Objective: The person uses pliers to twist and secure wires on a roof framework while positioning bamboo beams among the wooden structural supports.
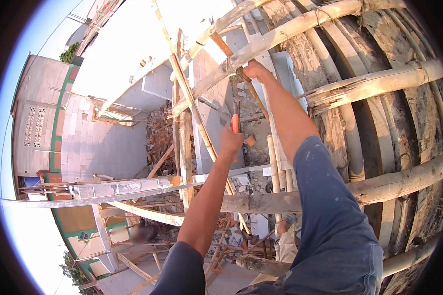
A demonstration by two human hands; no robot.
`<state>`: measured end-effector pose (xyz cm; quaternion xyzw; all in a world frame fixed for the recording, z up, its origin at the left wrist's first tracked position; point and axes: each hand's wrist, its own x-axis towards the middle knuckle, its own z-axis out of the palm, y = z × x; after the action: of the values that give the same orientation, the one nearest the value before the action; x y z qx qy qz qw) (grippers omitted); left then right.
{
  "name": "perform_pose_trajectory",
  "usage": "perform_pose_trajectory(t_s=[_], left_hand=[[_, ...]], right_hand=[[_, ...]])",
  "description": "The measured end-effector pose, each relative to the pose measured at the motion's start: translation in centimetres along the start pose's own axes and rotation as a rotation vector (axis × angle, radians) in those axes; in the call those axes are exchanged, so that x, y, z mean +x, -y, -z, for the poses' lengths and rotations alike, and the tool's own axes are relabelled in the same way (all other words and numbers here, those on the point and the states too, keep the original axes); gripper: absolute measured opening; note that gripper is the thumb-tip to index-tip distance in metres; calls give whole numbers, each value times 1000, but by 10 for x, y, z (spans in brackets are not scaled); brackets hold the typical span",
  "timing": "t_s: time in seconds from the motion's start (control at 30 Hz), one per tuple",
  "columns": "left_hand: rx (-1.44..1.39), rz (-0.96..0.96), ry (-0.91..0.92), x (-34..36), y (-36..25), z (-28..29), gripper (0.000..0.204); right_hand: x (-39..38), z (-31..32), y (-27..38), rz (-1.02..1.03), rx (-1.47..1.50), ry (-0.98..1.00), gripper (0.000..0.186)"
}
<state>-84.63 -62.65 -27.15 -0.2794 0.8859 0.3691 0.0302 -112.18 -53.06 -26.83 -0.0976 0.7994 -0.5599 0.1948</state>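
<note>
My left hand (230, 140) is closed around an orange-handled tool (235, 123); its working end cannot be made out. The tool is upright in the fist, below a long slanting wooden pole (266, 45). Up and to the right, my right hand (253, 70) reaches to that pole where a brown wooden stick (223, 45) crosses it. Its fingers are wrapped round the stick just under the crossing, partly hidden by the pole. A thin slanting bamboo pole (194, 113) stands to the left of my left hand.
Thick round poles (379, 81) and rough boards (337, 132) fill the right side. A long pale beam (128, 189) runs across on the left. Far below lie rubble (157, 140) and block walls (103, 147). A blurred person (142, 233) is at lower left.
</note>
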Motion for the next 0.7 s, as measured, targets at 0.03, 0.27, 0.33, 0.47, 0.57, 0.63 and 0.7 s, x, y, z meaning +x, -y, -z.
perform_pose_trajectory(t_s=[0.03,0.27,0.33,0.47,0.57,0.63,0.7], left_hand=[[-6,41,12,1,1,-5,62],[121,70,-39,16,-4,-11,83],[214,-26,-75,26,-10,-3,77],[365,-123,-175,69,-15,11,75],[420,-140,-184,92,-29,23,70],[495,-196,-167,105,-42,29,67],[548,-227,-154,111,-51,30,64]], right_hand=[[-3,-3,6,42,80,43,61],[-2,-8,3,168,-16,50,47],[0,-8,0,176,-93,21,45],[10,-12,0,212,-219,-86,42],[8,-17,-7,223,-221,-115,44],[11,-13,-8,200,-282,-134,39],[13,-11,-12,208,-315,-152,38]])
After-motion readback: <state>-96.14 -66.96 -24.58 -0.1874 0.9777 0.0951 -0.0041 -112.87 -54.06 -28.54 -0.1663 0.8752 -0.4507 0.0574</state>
